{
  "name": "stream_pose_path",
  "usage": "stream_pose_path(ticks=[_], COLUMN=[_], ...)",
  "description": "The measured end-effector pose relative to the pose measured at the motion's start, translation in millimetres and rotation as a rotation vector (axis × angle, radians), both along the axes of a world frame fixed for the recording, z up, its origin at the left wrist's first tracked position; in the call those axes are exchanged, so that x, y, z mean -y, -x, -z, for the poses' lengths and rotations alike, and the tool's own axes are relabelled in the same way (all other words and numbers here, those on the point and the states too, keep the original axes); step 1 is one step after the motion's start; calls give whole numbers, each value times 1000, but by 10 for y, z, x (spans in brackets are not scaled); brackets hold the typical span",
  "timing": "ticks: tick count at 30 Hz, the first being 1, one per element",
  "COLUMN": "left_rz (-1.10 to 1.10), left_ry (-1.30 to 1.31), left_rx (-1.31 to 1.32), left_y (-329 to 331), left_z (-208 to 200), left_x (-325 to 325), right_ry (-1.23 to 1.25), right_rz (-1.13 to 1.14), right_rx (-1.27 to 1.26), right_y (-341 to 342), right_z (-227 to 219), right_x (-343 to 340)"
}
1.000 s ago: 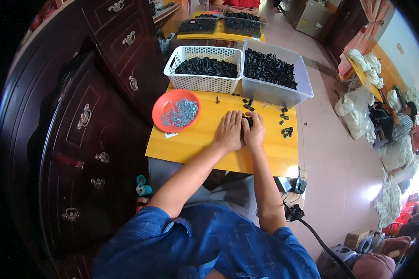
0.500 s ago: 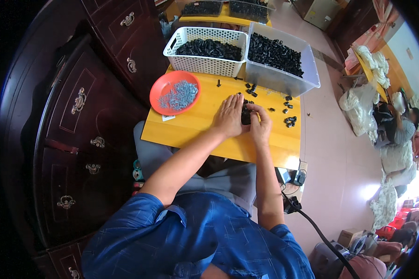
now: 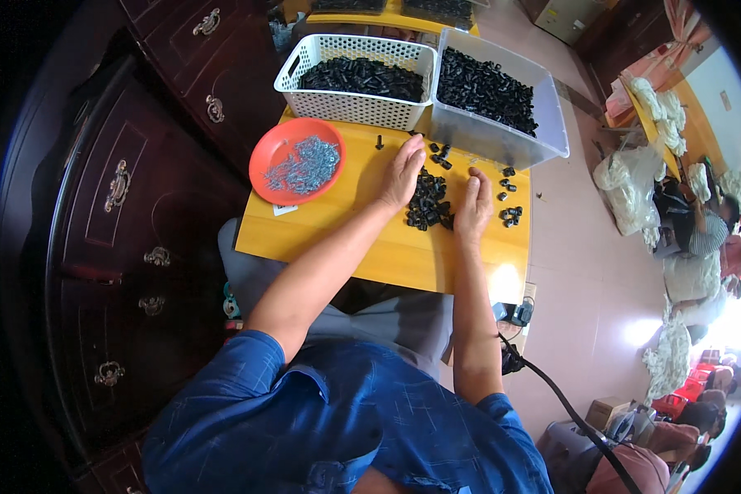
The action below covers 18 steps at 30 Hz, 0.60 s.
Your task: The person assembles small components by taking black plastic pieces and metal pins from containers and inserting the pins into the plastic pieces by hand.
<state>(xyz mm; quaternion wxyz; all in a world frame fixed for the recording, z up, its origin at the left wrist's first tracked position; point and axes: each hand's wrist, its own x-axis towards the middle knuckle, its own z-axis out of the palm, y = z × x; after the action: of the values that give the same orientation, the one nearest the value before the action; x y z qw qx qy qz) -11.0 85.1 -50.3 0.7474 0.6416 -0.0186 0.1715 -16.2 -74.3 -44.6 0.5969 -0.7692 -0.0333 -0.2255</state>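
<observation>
Flanking a pile of black pieces (image 3: 425,202) on the yellow tabletop (image 3: 321,239), left hand (image 3: 402,175) and right hand (image 3: 473,211) each keep an open, empty grip.

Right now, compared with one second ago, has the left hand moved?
Yes: judged against the white basket, the left hand has moved forward, closer to it.
</observation>
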Motion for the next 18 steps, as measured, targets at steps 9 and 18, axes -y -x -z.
stream_pose_path(ticks=[9, 18], left_rz=[-8, 15], left_ry=[14, 67], left_rx=[-1, 31], left_y=[32, 86], left_z=[-29, 19], left_x=[62, 243], right_ry=[-453, -692], right_rz=[-255, -260], right_rx=[-41, -152], right_y=[152, 197], right_z=[20, 21], right_x=[-180, -218])
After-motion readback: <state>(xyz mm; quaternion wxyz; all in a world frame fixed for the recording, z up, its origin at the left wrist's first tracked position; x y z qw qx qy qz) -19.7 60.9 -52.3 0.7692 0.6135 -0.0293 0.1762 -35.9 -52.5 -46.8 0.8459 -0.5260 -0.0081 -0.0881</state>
